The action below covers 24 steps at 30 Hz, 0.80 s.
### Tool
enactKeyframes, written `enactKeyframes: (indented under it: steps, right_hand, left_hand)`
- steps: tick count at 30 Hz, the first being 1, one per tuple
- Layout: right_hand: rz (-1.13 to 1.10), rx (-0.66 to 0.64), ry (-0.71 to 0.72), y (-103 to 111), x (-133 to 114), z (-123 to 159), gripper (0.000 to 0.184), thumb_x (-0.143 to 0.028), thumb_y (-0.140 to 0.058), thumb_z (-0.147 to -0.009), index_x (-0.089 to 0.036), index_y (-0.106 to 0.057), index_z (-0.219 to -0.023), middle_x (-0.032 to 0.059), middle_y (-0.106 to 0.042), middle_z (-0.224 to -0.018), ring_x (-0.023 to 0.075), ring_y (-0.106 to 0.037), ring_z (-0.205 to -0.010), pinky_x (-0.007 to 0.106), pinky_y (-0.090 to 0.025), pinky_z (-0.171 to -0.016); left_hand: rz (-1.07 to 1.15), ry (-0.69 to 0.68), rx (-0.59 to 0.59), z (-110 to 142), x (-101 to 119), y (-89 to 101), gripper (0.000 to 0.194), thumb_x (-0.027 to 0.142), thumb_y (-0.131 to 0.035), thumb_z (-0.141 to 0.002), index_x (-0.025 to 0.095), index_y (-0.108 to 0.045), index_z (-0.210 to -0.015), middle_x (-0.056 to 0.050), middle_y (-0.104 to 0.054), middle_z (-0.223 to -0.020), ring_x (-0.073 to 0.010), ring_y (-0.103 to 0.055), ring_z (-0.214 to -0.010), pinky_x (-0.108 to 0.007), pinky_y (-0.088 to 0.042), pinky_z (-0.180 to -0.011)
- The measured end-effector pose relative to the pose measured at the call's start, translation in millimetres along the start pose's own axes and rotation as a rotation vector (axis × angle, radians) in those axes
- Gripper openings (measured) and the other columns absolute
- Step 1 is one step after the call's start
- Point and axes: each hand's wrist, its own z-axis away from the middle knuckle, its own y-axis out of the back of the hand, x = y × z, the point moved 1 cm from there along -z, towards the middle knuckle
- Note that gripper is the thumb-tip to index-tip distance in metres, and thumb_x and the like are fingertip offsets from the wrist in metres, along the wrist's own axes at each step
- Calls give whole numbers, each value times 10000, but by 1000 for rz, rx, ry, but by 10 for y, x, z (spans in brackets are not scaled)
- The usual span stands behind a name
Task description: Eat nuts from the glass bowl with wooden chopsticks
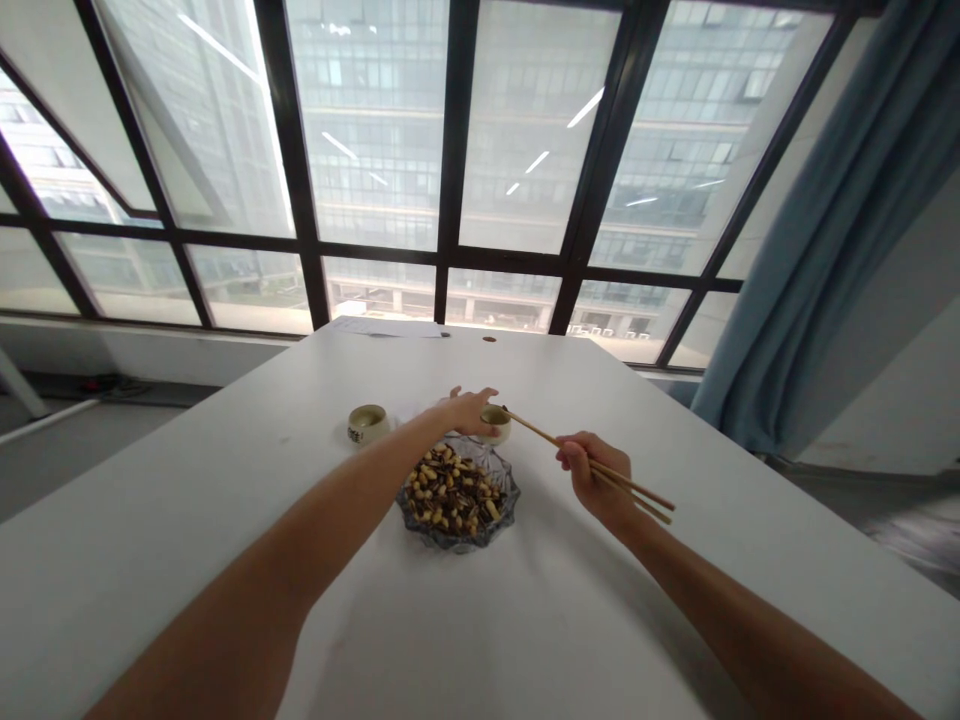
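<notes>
A glass dish (pixel 507 498) full of mixed beans and dark pieces sits in the middle of the white table (pixel 225 540). Behind it stand two small ceramic cups. My left hand (pixel 466 410) reaches over the dish and grips the right cup (pixel 496 424) with fingers curled round it. The left cup (pixel 367 423) stands apart, untouched. My right hand (pixel 592 470) holds a pair of wooden chopsticks (pixel 537 430), tips pointing at the rim of the right cup.
A sheet of paper (pixel 379 327) and a small dark object (pixel 489 340) lie at the table's far edge. Large black-framed windows stand behind. A blue curtain (pixel 832 230) hangs at the right.
</notes>
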Motion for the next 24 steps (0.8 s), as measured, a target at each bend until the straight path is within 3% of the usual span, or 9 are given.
enactKeyframes:
  steps: [5, 10, 14, 16, 20, 24]
  right_hand:
    - [103, -82, 175, -1, 20, 26, 391, -491, -478, -1004, -216, -703, -840, 36, -697, -673, 167, -650, -561, 279, -507, -561]
    - [107, -119, 182, -45, 46, 37, 397, -492, -474, -1008, -208, -703, -852, 45, -699, -703, 176, -651, -599, 285, -504, -585]
    - [67, -242, 83, -117, 14, 10, 406, -550, -512, -978, -217, -699, -840, 45, -706, -744, 187, -656, -640, 292, -501, -596]
    - [61, -239, 26, -129, -7, -9, 422, -563, -502, -976, -218, -694, -828, 48, -705, -745, 193, -657, -654, 301, -502, -609]
    - [11, -128, -148, -98, -48, -48, 465, -578, -475, -977, -207, -671, -775, 50, -684, -671, 191, -636, -604, 302, -486, -567]
    - [-255, 33, -331, -37, -174, -131, 558, -673, -477, -930, -193, -664, -718, 42, -644, -554, 178, -607, -519, 286, -475, -499]
  left_hand:
    - [-40, -163, 123, 8, 68, -10, 1044, 431, -788, -669, 219, -224, -1522, -98, -651, -1310, -308, -547, -1266, -500, -182, -1171]
    - [-112, -252, 143, 54, 112, 0, 968, 396, -775, -684, 222, -288, -1501, -93, -640, -1310, -308, -546, -1245, -476, -188, -1167]
    - [-104, -241, 136, 62, 108, 9, 938, 406, -773, -697, 233, -304, -1490, -82, -642, -1310, -311, -540, -1250, -484, -194, -1165]
    - [-104, -232, 136, 59, 104, 10, 923, 421, -766, -705, 231, -310, -1484, -84, -640, -1319, -314, -537, -1259, -484, -197, -1164]
    - [-115, -191, 122, 41, 73, 5, 867, 460, -722, -743, 206, -327, -1472, -105, -635, -1333, -312, -545, -1266, -486, -201, -1167]
    - [-92, -100, 78, -5, -18, -25, 819, 525, -654, -797, 179, -336, -1468, -140, -632, -1336, -305, -560, -1270, -506, -183, -1179]
